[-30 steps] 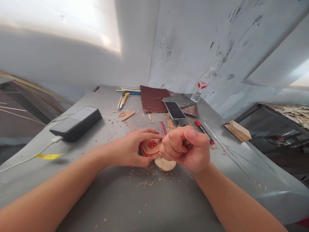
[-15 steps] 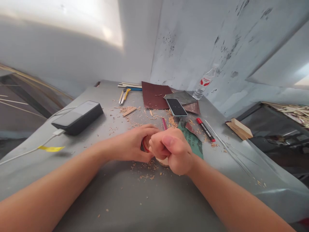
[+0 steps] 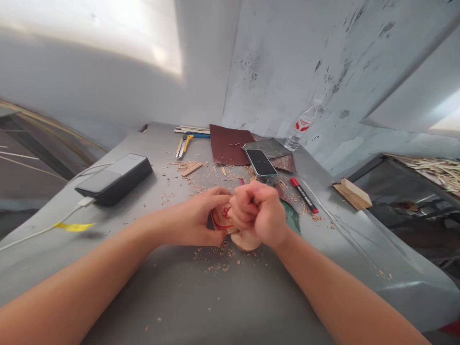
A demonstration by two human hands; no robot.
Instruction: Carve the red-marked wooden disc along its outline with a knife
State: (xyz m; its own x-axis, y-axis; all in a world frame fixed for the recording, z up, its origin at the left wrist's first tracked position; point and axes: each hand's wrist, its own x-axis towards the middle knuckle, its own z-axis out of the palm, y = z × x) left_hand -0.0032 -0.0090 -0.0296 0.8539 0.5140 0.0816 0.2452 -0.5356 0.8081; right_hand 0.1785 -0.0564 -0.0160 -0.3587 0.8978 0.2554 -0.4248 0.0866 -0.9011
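Observation:
My left hand point(image 3: 201, 215) is wrapped round the left side of a pale piece of wood point(image 3: 222, 216) marked with red lines, low over the table. My right hand point(image 3: 258, 211) is closed in a fist right against the wood's right side. Whatever the fist grips is hidden by its fingers. Below it a rounded, light wooden part point(image 3: 246, 241) shows; whether it belongs to the same piece I cannot tell. Just beyond the fist, the tip of a dark red stick point(image 3: 242, 181) peeks out. Wood shavings point(image 3: 219, 266) lie scattered around both hands.
A black-and-grey power bank point(image 3: 115, 179) with a white cable is at left. Behind are a yellow utility knife point(image 3: 184, 145), brown sandpaper point(image 3: 230, 143), a phone point(image 3: 261, 163) and a water bottle point(image 3: 301, 127). A red-capped marker point(image 3: 304, 195) and thin wires point(image 3: 332, 218) lie to the right.
My right fist has risen slightly and moved away from me, uncovering more of the red-marked wood and the rounded part below. My left hand keeps its hold. The view has shifted slightly.

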